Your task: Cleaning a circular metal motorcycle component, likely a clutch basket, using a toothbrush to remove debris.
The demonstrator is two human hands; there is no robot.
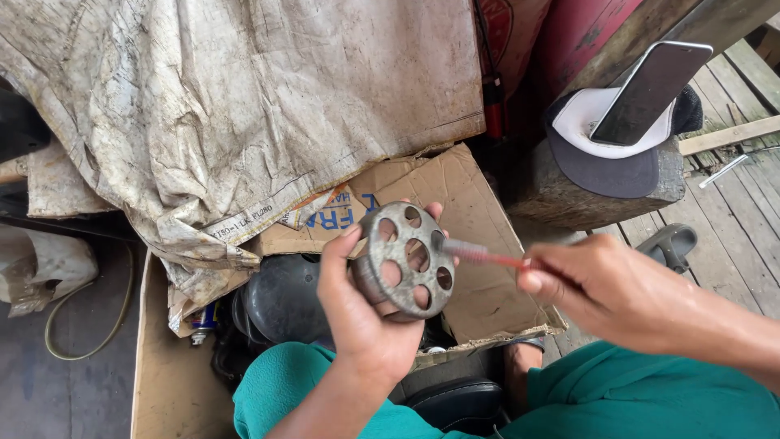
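Grey metal disc (405,260) with round holes sits upright in the left hand (361,313), fingers wrapped around its rim, above the lap. Right hand (605,289) pinches a thin red brush (487,255), its bristles touching the disc. Cardboard (479,219) lies behind.

We raise our left hand (366,305) upright with fingers curled in a grip, while our right hand (597,284) pinches inward.
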